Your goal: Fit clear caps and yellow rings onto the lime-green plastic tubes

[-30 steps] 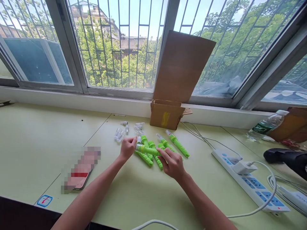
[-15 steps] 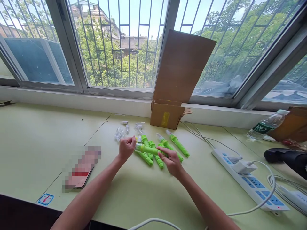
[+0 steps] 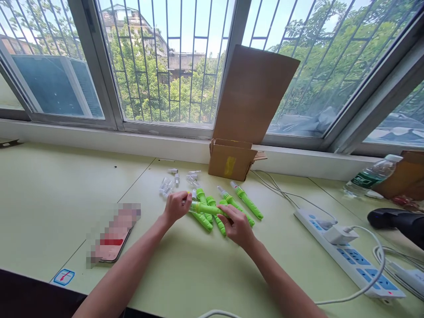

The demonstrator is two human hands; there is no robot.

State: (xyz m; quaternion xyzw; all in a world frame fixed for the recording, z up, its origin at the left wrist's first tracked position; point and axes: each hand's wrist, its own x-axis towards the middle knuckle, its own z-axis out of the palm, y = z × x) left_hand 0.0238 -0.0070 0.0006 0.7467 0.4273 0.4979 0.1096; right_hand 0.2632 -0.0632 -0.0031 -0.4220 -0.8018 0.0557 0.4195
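Note:
A green pen-shaped tube [image 3: 209,209] with a clear end is held level between my two hands, above a group of similar pieces. My left hand [image 3: 177,205] is closed round its clear left end, and the fingers hide the tip. My right hand [image 3: 237,224] grips the green body near its right end. Beneath and beside it lie several loose green tubes [image 3: 202,222]. Two green tubes with clear caps lie to the right, the farther one [image 3: 249,202] apart from the heap. Several clear plastic caps [image 3: 165,185] are scattered beyond my left hand.
A cardboard box [image 3: 230,162] with its flap raised stands against the window ledge. At left lies a phone [image 3: 115,243], partly blurred. On the right are a white power strip [image 3: 351,256] with cables, a water bottle [image 3: 372,176] and a black object [image 3: 394,221].
Both hands keep hold of the green tube, which stays in nearly the same place. My left hand has turned slightly at the clear end. The whole view has shifted a little.

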